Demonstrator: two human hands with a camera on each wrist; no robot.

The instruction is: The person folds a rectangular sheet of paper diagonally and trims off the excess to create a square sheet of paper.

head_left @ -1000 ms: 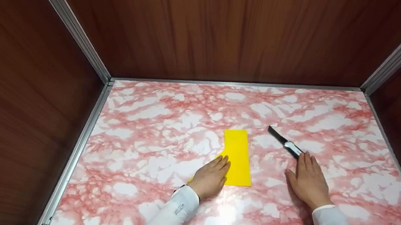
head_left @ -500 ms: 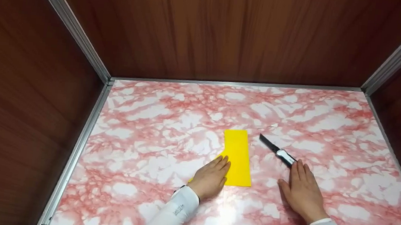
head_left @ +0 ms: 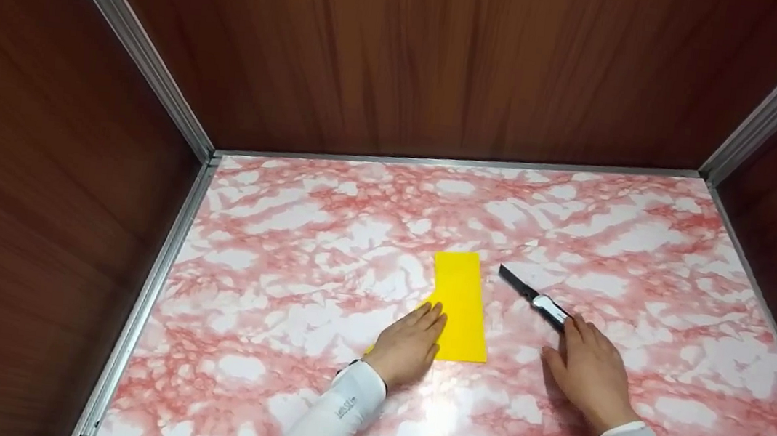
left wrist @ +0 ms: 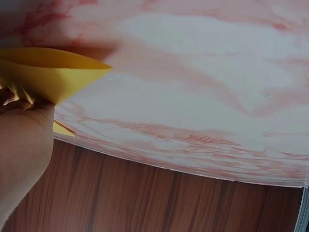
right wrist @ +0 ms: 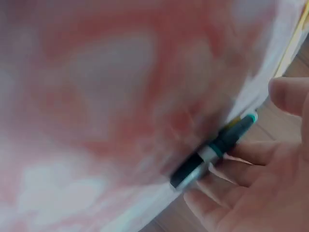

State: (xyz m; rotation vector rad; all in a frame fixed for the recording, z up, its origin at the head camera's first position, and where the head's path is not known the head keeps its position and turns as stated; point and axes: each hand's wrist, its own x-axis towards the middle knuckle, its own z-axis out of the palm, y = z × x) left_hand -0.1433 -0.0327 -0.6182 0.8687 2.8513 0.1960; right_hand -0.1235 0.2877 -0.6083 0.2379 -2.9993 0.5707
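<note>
A yellow sheet of paper (head_left: 463,314) lies on the table, and its left part slants under my left hand (head_left: 404,346). That hand rests on the sheet with its fingers extended. In the left wrist view a fold of the paper (left wrist: 72,82) stands up in a loop beside the hand. Right of the sheet is a utility knife (head_left: 548,309), its dark blade pointing to the upper left. The fingertips of my right hand (head_left: 592,369) touch the handle's near end. The right wrist view shows the knife (right wrist: 212,153) along the fingers, the thumb apart from it.
The tabletop (head_left: 282,250) has a red and white marbled cover. Brown wood-grain panels (head_left: 435,62) with metal edge strips (head_left: 158,250) enclose it at the back, left and right.
My right hand has slid toward me and slightly left, and the utility knife has come with it, closer to the yellow paper. The left hand and the paper have stayed in place.
</note>
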